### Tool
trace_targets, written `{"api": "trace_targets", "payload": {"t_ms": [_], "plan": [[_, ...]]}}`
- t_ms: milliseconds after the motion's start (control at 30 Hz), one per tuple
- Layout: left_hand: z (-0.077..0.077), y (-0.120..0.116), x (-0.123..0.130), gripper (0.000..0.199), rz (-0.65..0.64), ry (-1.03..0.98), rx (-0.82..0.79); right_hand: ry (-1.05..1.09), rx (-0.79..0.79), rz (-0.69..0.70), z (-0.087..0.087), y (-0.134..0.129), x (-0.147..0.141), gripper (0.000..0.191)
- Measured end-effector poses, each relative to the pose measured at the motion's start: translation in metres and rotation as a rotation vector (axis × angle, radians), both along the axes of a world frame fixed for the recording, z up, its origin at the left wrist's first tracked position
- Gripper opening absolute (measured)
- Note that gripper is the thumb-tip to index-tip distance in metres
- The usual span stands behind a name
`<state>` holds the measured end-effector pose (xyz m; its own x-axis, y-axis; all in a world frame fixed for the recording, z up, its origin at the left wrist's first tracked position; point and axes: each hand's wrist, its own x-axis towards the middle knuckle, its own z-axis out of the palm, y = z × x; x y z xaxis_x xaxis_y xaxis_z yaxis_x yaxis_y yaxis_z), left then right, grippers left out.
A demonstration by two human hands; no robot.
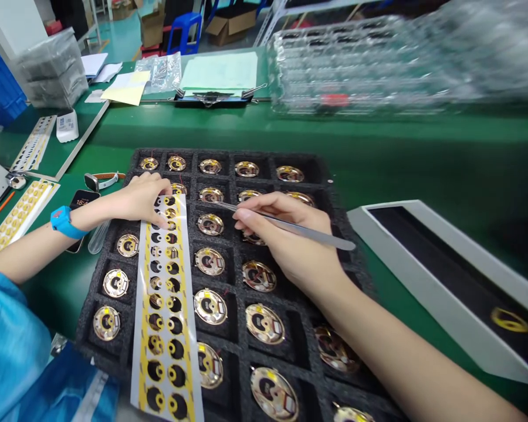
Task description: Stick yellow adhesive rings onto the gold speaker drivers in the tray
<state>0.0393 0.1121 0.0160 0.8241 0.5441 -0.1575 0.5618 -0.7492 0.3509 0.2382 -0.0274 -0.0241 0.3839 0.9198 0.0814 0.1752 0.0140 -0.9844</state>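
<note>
My right hand (290, 231) grips a pair of metal tweezers (310, 232), their tips pointing left over the black foam tray (241, 258). Round gold-coloured parts (266, 323), several with thin red wires, sit in the tray's square pockets. Over the left half of the tray lies a sticker sheet (163, 305) with a yellow patterned backing and two columns of round black cut-outs. My left hand (146, 196) rests at the sheet's far end, thumb and fingers curled on its edge. A blue band is on my left wrist.
To the right stands a long white box (449, 293) with a black inside. Clear plastic trays (361, 64) and a clipboard with papers (217, 73) lie at the back. On the left are a watch (97, 180), a phone (80, 202) and another sticker sheet (20, 217).
</note>
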Motion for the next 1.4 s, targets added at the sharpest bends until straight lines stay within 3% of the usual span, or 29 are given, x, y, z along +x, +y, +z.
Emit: {"api": "trace_targets", "payload": {"t_ms": [167, 267, 333, 467, 567, 633, 700, 833, 933, 1033, 1133, 1300, 1400], "plan": [[0.028, -0.007, -0.009, 0.016, -0.037, -0.208, -0.221, 0.050, -0.014, -0.031, 0.002, -0.002, 0.003, 0.015], [0.050, -0.007, -0.010, 0.014, -0.095, -0.415, -0.409, 0.080, -0.020, -0.067, 0.000, 0.000, 0.006, 0.016], [0.055, 0.002, -0.006, 0.015, -0.089, -0.452, -0.432, 0.088, -0.030, -0.100, -0.004, 0.001, 0.008, 0.018], [0.036, 0.035, 0.011, 0.018, -0.069, -0.396, -0.344, 0.070, -0.059, -0.129, -0.007, 0.002, 0.009, 0.023], [0.014, 0.045, 0.015, 0.032, -0.001, -0.353, -0.066, 0.019, -0.077, -0.117, -0.001, -0.004, 0.006, 0.023], [0.007, 0.033, 0.008, 0.032, 0.018, -0.327, 0.120, -0.061, -0.074, -0.072, 0.006, -0.010, 0.002, 0.020], [0.007, 0.007, -0.006, 0.020, -0.063, -0.277, 0.189, -0.151, -0.055, 0.012, 0.013, -0.016, -0.004, 0.018], [0.008, -0.053, -0.040, 0.029, -0.361, -0.191, 0.090, -0.201, -0.040, 0.161, 0.020, -0.021, -0.012, 0.016], [0.000, -0.080, -0.058, 0.048, -0.472, -0.089, 0.024, -0.168, -0.067, 0.209, 0.019, -0.022, -0.014, 0.018], [-0.012, -0.089, -0.066, 0.061, -0.508, -0.035, 0.051, -0.159, -0.112, 0.251, 0.018, -0.024, -0.010, 0.021], [-0.019, -0.089, -0.069, 0.063, -0.527, -0.027, 0.098, -0.269, -0.074, 0.310, 0.020, -0.032, -0.002, 0.011], [-0.015, -0.087, -0.066, 0.064, -0.532, -0.072, 0.149, -0.465, 0.043, 0.425, 0.019, -0.055, 0.010, 0.010], [-0.012, -0.086, -0.053, 0.059, -0.551, -0.110, 0.163, -0.554, 0.058, 0.484, 0.013, -0.067, 0.013, 0.014]]}}
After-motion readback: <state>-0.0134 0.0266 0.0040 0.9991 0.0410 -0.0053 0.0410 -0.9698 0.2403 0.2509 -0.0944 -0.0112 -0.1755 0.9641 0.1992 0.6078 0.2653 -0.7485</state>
